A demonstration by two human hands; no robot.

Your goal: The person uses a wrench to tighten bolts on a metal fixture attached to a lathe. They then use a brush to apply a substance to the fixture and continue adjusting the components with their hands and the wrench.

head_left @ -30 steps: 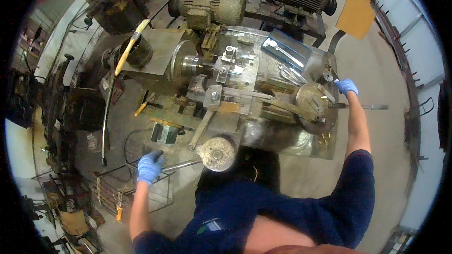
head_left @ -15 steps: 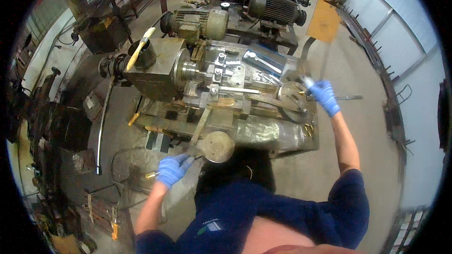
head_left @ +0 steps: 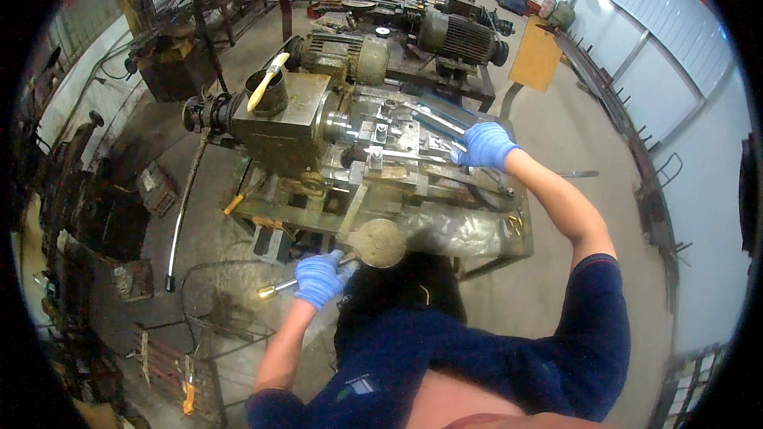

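Note:
My left hand (head_left: 319, 280), in a blue glove, is closed around a metal rod with a brass-coloured end (head_left: 269, 291), low on the near side of a lathe. Its fingertips are beside a round flat disc (head_left: 380, 243); whether the rod joins the disc I cannot tell. On the right, my right hand (head_left: 486, 145), also gloved, is closed on one end of a long silver wrench (head_left: 437, 117). The wrench's far end lies at the tool post (head_left: 381, 133), with its upright bolts. Partly hidden under the wrench and hand is a blue tool case (head_left: 447, 105).
A brush with a pale handle (head_left: 269, 83) rests across a dark pot on the headstock (head_left: 282, 131). Two finned motors (head_left: 457, 36) stand behind. A long lever (head_left: 185, 218) slants down at the left. Small brass pieces (head_left: 515, 226) lie at the bench's right end.
My right hand has moved left from the right end of the lathe to the tool post area, with the wrench. My left hand has moved slightly right and up, keeping the rod. The view has shifted a little.

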